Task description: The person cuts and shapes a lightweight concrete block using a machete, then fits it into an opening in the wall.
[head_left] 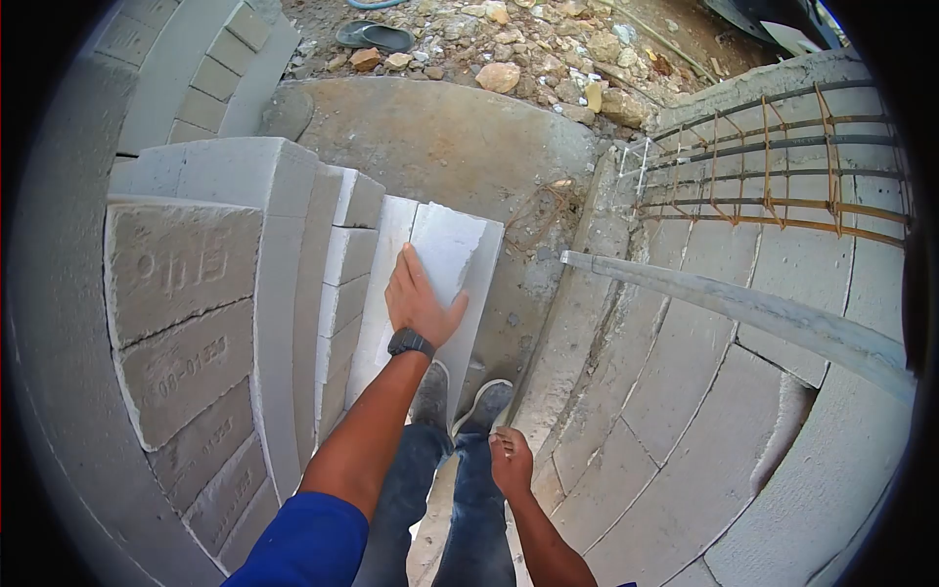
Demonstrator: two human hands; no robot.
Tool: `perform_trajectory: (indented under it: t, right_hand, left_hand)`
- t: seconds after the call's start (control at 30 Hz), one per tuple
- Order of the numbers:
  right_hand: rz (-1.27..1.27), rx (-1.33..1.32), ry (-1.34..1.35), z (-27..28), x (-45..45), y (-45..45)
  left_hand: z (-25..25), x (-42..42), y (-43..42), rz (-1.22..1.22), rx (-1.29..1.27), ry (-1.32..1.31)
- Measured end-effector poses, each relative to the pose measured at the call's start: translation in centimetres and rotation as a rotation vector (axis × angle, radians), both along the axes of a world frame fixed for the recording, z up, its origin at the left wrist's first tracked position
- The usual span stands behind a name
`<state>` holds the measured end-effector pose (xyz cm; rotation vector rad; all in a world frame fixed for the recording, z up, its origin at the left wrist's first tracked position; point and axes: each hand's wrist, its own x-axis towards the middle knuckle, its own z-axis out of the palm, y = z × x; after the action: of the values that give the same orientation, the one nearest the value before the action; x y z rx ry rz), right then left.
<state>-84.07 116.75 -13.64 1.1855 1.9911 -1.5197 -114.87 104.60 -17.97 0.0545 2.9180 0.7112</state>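
Note:
My left hand [424,301], with a dark watch on its wrist, lies palm down on a pale, rough-edged block piece [450,245]. Its fingers are stretched out and the thumb stands apart. Under that piece is a larger white block [377,293], standing close beside the stacked blocks on the left. My right hand [511,462] hangs low by my right leg, near the shoe [484,406]. Its fingers are curled closed, and whatever they may hold is hidden.
Stacked grey blocks [181,274] rise on the left. At right, a long bar [734,303] slants across a block wall [675,391], below a rebar cage [773,166]. Rubble [499,76] and a dark sandal [377,37] lie beyond the concrete slab [421,127].

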Motion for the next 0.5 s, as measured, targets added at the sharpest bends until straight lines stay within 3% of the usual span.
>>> perform_trajectory:
  t: [0.13, 0.27, 0.33, 0.4, 0.47, 0.5]
  right_hand:
    - [0.179, -0.167, -0.074, 4.0, 7.1, -3.4]
    - [0.424, -0.139, -0.026, 4.1, 14.1, -5.0]
    - [0.517, -0.058, 0.034, 1.8, 18.1, -4.6]
    - [0.528, -0.023, -0.002, 0.8, 23.9, -3.5]
    - [0.485, -0.058, 0.040, 3.3, 26.1, -3.0]
    - [0.554, -0.065, 0.053, 1.5, 29.1, -1.4]
  left_hand:
    - [3.8, 3.5, -2.6, -0.055, -0.102, -0.009]
    - [6.7, 14.2, -5.6, 0.164, 0.120, -0.226]
    - [8.3, 19.5, -8.3, 0.311, 0.368, -0.379]
    - [10.2, 22.7, -12.4, 0.410, 0.496, -0.833]
    - [10.3, 27.7, -16.5, 0.337, 0.405, -0.790]
    - [11.3, 30.1, -18.5, 0.301, 0.361, -0.767]
